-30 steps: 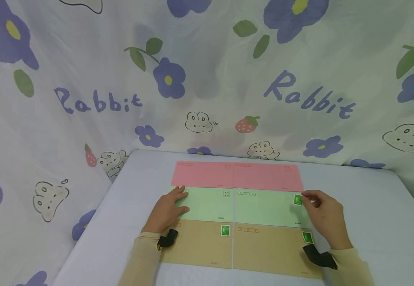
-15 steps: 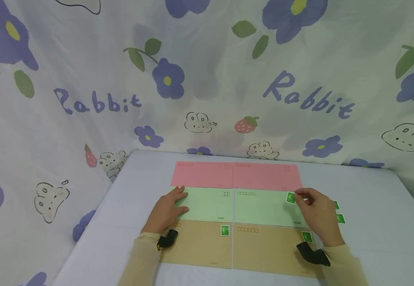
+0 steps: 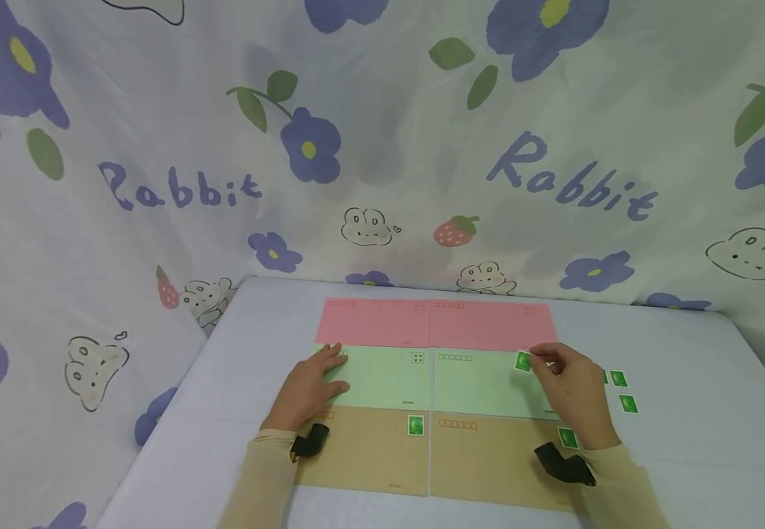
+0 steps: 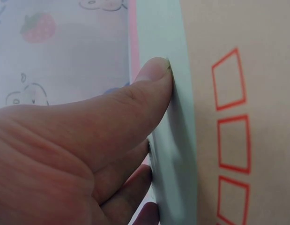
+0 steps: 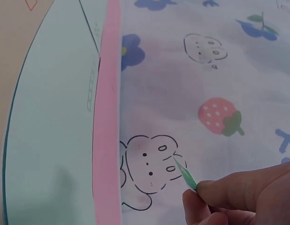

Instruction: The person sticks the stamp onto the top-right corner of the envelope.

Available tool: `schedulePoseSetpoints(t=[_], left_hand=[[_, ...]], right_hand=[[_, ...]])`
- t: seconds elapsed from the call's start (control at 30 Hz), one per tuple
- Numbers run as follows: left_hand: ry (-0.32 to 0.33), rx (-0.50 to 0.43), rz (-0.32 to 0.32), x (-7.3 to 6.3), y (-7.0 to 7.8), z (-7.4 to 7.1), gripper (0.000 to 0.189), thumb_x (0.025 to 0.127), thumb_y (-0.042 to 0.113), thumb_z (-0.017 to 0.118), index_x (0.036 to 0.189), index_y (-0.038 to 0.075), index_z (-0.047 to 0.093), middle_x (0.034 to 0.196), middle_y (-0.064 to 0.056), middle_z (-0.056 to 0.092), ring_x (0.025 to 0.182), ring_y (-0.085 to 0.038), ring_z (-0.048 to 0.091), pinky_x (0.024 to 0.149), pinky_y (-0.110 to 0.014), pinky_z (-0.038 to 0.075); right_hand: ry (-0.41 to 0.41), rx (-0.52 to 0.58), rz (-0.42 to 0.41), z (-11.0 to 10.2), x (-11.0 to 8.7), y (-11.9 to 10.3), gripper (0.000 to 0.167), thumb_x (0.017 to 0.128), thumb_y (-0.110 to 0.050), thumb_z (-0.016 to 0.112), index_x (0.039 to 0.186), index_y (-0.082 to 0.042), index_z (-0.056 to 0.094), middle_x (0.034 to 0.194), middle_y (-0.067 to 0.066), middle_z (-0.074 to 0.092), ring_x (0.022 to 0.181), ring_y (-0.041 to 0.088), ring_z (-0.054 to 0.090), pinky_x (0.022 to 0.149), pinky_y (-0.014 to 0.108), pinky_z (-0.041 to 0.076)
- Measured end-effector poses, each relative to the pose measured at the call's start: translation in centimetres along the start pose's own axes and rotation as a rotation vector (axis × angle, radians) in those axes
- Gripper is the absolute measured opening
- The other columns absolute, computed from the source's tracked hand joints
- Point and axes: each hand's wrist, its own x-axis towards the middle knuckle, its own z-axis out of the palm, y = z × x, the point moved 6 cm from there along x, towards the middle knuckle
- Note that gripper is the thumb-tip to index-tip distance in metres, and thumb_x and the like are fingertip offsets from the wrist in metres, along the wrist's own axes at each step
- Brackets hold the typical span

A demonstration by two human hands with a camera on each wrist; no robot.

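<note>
Postage stamp (image 3: 522, 361), thin green paper and squarish, is pinched in the right hand (image 3: 572, 391) above the smooth right mint envelope (image 3: 478, 387); the left hand (image 3: 304, 389), fingers spread, touches the left mint envelope (image 3: 383, 380).

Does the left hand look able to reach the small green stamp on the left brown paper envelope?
Probably yes: the left hand holds nothing, and nothing stands between it and the green stamp on the left brown envelope.

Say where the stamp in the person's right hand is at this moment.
In the head view, the stamp is right of centre, pinched by the right hand over the upper part of the right-hand green envelope.
</note>
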Motion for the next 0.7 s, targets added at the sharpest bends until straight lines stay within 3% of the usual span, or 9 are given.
schedulePoseSetpoints(t=[0.23, 0.7], left_hand=[[0.012, 0.008, 0.017, 0.0, 0.0, 0.0, 0.054, 0.089, 0.013, 0.077, 0.139, 0.001, 0.059, 0.156, -0.011, 0.043, 0.147, -0.034, 0.032, 0.116, -0.054, 0.032], [0.02, 0.017, 0.022, -0.1, -0.2, 0.2, 0.055, 0.089, 0.015, 0.077, 0.139, 0.002, 0.059, 0.156, -0.01, 0.042, 0.147, -0.034, 0.031, 0.117, -0.054, 0.031]], right_hand=[[0.003, 0.023, -0.032, 0.6, -0.1, -0.5, 0.012, 0.093, -0.01, 0.07, 0.101, -0.002, 0.074, 0.087, 0.009, 0.072, 0.068, 0.018, 0.054, 0.051, 0.023, 0.042], [-0.029, 0.049, -0.001, 2.3, 0.0, -1.1, 0.014, 0.094, -0.011, 0.068, 0.103, -0.002, 0.074, 0.089, 0.011, 0.073, 0.07, 0.019, 0.055, 0.055, 0.024, 0.043]])
